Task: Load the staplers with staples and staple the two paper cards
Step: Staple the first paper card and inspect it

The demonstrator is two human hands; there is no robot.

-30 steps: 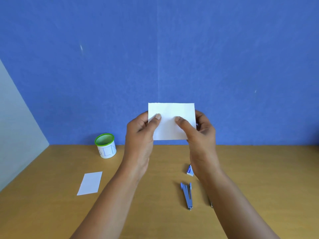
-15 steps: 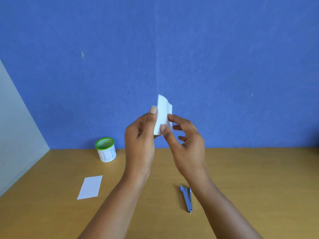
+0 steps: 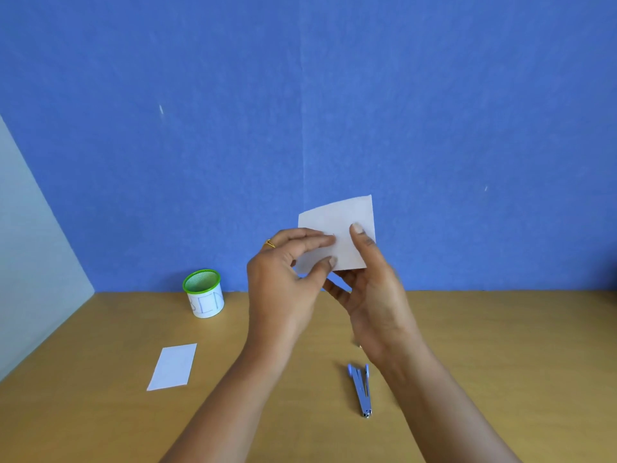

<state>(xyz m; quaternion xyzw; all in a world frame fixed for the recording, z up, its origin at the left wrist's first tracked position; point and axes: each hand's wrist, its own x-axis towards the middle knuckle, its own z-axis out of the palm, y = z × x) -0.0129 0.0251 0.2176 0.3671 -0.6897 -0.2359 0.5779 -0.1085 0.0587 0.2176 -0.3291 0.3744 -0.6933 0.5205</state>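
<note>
Both hands are raised together above the table (image 3: 500,362), in front of the blue wall (image 3: 400,95), and both hold one white card (image 3: 344,222). The left hand (image 3: 283,279) pinches the card's left part: its forefinger lies across the near face and its thumb presses the lower edge. A gold ring (image 3: 269,243) shows on one of its fingers. The right hand (image 3: 377,305) grips the card's right part, thumb pointing up on the near face and fingers curled behind it. The two hands are close, their fingertips almost meeting on the card. The card is tilted, its upper right corner highest, and it bows slightly. A tiny dark mark sits on the card at the left forefinger's tip; whether it is a staple cannot be told.

The stapler (image 3: 361,390) lies on the table below the right hand, just beside the right forearm on its inner side. Its blue ends point away from the person and its metal tip points toward them. No hand touches it.

The second card (image 3: 172,366) lies flat on the table well to the left of the left forearm. Beyond it, left of the left hand and close to the wall, stands a white cup (image 3: 204,302) with a green rim and blue letters on its side. A pale grey panel (image 3: 26,262) closes the far left.
</note>
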